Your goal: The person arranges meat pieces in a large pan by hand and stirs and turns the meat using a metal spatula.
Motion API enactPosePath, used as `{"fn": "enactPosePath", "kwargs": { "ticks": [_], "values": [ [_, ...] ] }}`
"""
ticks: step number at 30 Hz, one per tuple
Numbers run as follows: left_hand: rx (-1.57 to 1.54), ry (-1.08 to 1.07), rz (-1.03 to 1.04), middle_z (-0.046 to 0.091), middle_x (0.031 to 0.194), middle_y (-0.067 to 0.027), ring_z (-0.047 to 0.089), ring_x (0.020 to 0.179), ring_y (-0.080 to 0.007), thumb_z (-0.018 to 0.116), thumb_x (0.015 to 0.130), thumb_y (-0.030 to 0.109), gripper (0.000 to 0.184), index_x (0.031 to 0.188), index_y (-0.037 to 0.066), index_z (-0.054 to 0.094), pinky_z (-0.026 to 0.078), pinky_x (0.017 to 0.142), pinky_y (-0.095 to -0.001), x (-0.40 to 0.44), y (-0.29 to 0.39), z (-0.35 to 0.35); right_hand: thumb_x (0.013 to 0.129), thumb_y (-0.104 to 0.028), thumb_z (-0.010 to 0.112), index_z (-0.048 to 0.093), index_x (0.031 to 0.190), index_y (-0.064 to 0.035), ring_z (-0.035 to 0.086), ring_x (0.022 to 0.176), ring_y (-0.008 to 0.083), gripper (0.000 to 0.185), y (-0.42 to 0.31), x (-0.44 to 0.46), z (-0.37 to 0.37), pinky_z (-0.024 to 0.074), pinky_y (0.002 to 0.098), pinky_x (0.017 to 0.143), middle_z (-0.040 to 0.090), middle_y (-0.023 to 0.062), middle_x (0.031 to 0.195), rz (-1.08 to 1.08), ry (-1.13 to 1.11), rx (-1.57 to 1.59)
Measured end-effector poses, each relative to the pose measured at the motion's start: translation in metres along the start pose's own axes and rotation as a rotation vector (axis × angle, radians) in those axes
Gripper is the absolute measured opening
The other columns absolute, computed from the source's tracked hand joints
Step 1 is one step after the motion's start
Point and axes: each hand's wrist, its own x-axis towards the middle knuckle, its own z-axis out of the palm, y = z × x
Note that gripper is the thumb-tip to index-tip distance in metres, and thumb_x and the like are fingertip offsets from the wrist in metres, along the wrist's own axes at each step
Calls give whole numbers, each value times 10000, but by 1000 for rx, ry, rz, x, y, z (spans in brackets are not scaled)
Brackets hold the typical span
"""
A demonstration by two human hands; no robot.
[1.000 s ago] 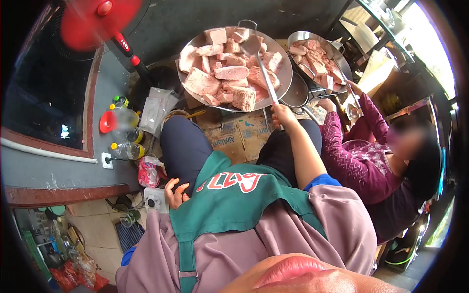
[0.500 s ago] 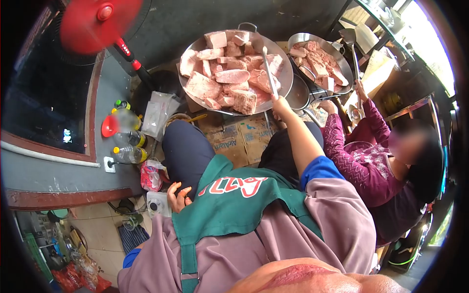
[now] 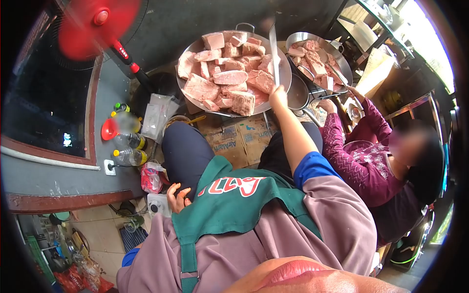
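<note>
My right hand (image 3: 279,97) is closed around the pale handle of a long-handled stirring tool (image 3: 275,53). The tool points away from me over the right side of a large metal pan (image 3: 183,88); its far end is blurred, so its shape is unclear. Thick chunks of pinkish meat (image 3: 229,77) fill the pan. My left hand (image 3: 179,196) rests by my left thigh and the green apron (image 3: 229,215), palm up, with fingers loosely bent and apart, holding nothing.
At the right, a co-worker (image 3: 361,161) holds a long spatula (image 3: 340,75) in a smaller pan (image 3: 347,66) of meat. A dark saucepan (image 3: 296,93) sits between the pans. A red fan (image 3: 100,29), plastic bottles (image 3: 131,156) and flattened cardboard (image 3: 234,146) are nearby.
My right hand has swung the stirring tool up and away, its far end now beyond the meat near the pan's rim. The co-worker's spatula has come down into the smaller pan. My left hand stays put.
</note>
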Motion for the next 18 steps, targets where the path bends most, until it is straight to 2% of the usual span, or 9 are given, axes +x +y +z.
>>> {"fn": "enactPosePath", "kwargs": {
  "ticks": [2, 3, 5, 6, 9, 13, 15, 17, 18],
  "values": [
    [-10, -5, -8, 518, 1151, -189, 511, 1096, -368, 469, 827, 202, 263, 934, 49, 654, 404, 956, -489, -3, -1, 0, 969, -410, 443, 460, 947, -48, 551, 499, 253, 363, -12, -1, -6, 430, 395, 410, 566, 115, 661, 488, -587, 336],
    [-14, -4, -11, 518, 1152, -189, 511, 1097, -368, 472, 821, 197, 262, 937, 49, 654, 403, 957, -490, -3, -2, 0, 974, -408, 439, 456, 926, -67, 469, 423, 172, 345, -14, -1, -14, 373, 331, 351, 501, 39, 606, 709, -733, 669],
    [-13, -13, -16, 516, 1155, -186, 510, 1097, -367, 479, 817, 199, 263, 939, 47, 656, 404, 956, -488, -3, -3, -3, 986, -411, 418, 437, 902, -91, 325, 396, 119, 332, -4, 19, -34, 291, 266, 343, 380, -23, 581, 981, -1012, 1306],
    [-8, -16, -28, 516, 1153, -186, 511, 1096, -368, 478, 819, 203, 263, 936, 47, 656, 406, 954, -488, -3, 0, -6, 989, -408, 426, 462, 916, -81, 365, 410, 103, 337, 1, 21, -41, 309, 258, 351, 409, -14, 592, 948, -1018, 1228],
    [2, -1, -17, 520, 1147, -186, 515, 1091, -367, 477, 825, 213, 265, 925, 46, 657, 413, 946, -485, -4, -4, -2, 980, -418, 457, 498, 932, -72, 383, 414, 91, 352, -37, 0, -99, 307, 250, 343, 421, -11, 595, 502, -770, 533],
    [4, 47, -19, 527, 1141, -186, 519, 1087, -364, 473, 834, 224, 266, 910, 46, 655, 420, 940, -485, -1, 2, -1, 978, -398, 478, 539, 926, -53, 423, 402, 97, 354, -47, 10, -111, 360, 275, 356, 460, 15, 591, 115, -359, 462],
    [9, 39, -24, 533, 1135, -184, 518, 1089, -364, 470, 836, 221, 263, 905, 48, 655, 418, 943, -485, -2, 2, 0, 981, -379, 461, 516, 939, -26, 540, 469, 290, 361, -27, 23, -83, 440, 411, 439, 559, 149, 614, -135, -30, 275],
    [8, 36, -19, 536, 1131, -182, 516, 1093, -365, 469, 839, 217, 259, 903, 48, 655, 414, 948, -486, 1, 2, 0, 982, -372, 450, 497, 955, -14, 591, 563, 417, 362, -44, 12, -74, 472, 488, 519, 600, 232, 657, -228, 233, 185],
    [3, 33, -14, 537, 1130, -181, 514, 1096, -366, 469, 840, 214, 257, 902, 48, 655, 411, 952, -486, 2, 2, 0, 977, -384, 436, 469, 994, -4, 574, 720, 529, 382, -42, 5, -66, 472, 556, 626, 606, 329, 793, -71, 100, 162]
  ]
}}
